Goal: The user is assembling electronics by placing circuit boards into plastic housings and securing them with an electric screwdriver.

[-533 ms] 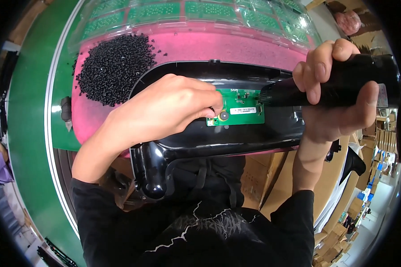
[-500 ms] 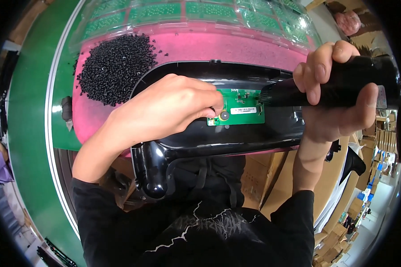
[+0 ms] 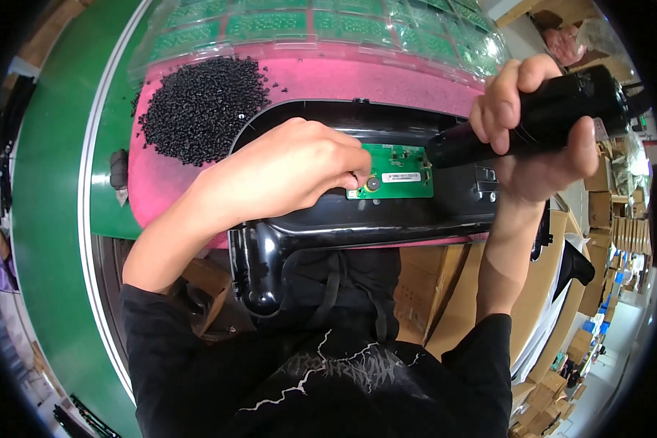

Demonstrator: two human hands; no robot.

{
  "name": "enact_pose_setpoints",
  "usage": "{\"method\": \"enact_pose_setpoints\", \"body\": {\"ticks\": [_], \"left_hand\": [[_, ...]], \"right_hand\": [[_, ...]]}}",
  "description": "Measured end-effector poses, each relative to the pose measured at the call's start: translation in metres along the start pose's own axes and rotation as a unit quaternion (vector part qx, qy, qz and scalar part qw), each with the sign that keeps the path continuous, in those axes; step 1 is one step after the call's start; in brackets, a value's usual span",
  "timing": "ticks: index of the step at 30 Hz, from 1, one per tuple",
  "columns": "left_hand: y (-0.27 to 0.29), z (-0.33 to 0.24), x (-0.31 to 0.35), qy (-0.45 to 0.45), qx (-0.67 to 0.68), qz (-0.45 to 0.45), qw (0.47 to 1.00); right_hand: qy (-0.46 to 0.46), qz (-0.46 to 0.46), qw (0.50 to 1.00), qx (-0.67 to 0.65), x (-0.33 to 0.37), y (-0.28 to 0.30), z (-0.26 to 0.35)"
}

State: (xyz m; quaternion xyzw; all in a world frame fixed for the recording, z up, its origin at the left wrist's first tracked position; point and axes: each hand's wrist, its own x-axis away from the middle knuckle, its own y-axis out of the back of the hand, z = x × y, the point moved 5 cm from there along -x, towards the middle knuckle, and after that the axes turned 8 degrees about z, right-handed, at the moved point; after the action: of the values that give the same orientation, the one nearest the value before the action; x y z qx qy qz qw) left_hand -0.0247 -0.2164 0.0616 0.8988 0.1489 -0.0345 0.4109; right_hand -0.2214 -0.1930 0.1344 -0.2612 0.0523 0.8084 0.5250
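A green circuit board (image 3: 405, 188) with a white label and a round black part lies inside a black plastic housing (image 3: 328, 237). My left hand (image 3: 299, 164) reaches over the housing's rim, its fingers curled closed on the board's left end; the fingertips are partly hidden. In my right hand (image 3: 522, 109) is a black electric screwdriver (image 3: 569, 102), fingers wrapped round its body. It slants down to the left, with its nose at the board's right end. The bit and any screw under it cannot be made out.
A heap of small black screws (image 3: 197, 109) lies on the pink mat (image 3: 328, 77), left of the housing. Clear trays (image 3: 270, 29) of green circuit boards stand along the far side. Cardboard boxes (image 3: 427, 285) are below and to the right. The green table (image 3: 51, 182) extends left.
My right hand and the screwdriver's rear end have moved up and slightly left, so the tool slants more steeply. My left hand keeps its place on the board. The whole view has shifted slightly.
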Motion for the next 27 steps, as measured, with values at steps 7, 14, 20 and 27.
{"method": "enact_pose_setpoints", "body": {"ticks": [7,14,20,27], "left_hand": [[0.01,-0.006,-0.005,-0.015,0.032,-0.081,0.996],[0.016,-0.008,-0.001,-0.031,0.014,-0.12,0.992],[0.015,-0.008,-0.001,-0.057,-0.04,-0.131,0.989],[0.016,-0.009,-0.001,-0.04,-0.058,-0.11,0.991]], "right_hand": [[0.159,-0.084,0.983,-0.044,0.016,-0.034,0.037],[0.177,-0.083,0.981,0.0,0.009,-0.055,0.045],[0.16,-0.087,0.983,0.039,0.006,-0.062,0.039],[0.194,-0.062,0.979,0.018,0.008,-0.058,0.034]]}}
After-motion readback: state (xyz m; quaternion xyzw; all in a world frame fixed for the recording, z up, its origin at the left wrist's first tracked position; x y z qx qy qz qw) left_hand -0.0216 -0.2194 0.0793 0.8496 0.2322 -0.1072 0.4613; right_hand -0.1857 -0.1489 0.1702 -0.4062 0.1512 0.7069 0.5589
